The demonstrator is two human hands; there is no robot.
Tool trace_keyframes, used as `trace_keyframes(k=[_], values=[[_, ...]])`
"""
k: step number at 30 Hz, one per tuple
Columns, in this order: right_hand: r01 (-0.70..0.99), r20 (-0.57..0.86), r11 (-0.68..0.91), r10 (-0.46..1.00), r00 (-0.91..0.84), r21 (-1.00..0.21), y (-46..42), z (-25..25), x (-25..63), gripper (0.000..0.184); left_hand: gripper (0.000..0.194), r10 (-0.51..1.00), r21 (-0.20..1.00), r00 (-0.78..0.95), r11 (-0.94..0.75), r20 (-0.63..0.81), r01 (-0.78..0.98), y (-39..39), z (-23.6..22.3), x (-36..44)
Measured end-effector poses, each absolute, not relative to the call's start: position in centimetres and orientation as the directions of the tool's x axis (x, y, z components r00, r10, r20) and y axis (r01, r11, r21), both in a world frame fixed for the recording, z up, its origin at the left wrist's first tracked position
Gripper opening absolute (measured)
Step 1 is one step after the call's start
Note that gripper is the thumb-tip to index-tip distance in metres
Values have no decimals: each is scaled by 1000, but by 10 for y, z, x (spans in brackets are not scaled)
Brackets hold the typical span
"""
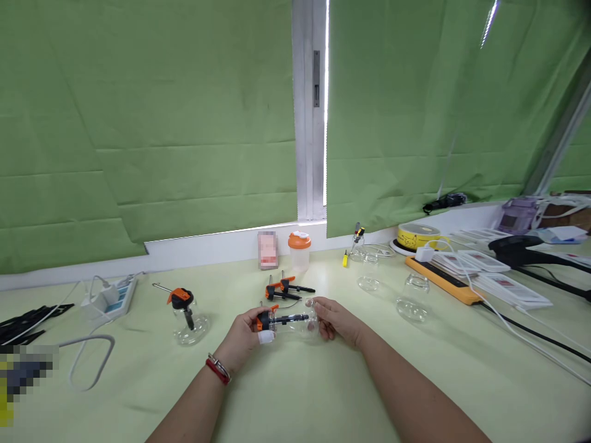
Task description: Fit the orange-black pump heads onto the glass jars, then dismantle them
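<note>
The left hand (pixel 241 339)'s fingers curl closed on the black lid (pixel 265 320), the right hand (pixel 341 323)'s round the clear jar (pixel 295 330)'s base, its long axis sideways between them.

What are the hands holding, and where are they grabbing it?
A clear glass bottle, lying sideways: the left hand grips its black-and-orange plastic cap, and the right hand holds the opposite, bottom end.

Bright, diffuse light; a glaring window gap (pixel 325 111); soft shadows on the bench (pixel 295 394); edges stretched, far clutter perhaps slightly soft.
</note>
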State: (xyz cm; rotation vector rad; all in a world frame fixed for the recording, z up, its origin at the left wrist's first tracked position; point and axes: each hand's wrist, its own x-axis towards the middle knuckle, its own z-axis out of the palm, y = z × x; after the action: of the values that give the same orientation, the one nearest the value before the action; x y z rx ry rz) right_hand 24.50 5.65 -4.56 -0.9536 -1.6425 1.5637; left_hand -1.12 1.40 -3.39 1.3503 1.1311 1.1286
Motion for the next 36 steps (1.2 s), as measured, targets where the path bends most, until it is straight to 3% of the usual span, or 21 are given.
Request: trace_keyframes(k=[18,22,27,36], values=[[64,-76,-50,863,-499,-997,57,-49,242,57,55,990,997,126,-62,55,47,15,-35,-11],[-37,30,12,854,-520,-999,54,-46,243,58,57,993,998,104,-55,51,35,16,-34,-11],[-128,133,70,793,-594,-989,52,-41,247,81,58,996,999,76,-51,50,14,14,-32,-11],[-80,126,98,802,-584,-992,54,-43,247,72,57,995,998,91,-51,49,25,13,-30,-8]])
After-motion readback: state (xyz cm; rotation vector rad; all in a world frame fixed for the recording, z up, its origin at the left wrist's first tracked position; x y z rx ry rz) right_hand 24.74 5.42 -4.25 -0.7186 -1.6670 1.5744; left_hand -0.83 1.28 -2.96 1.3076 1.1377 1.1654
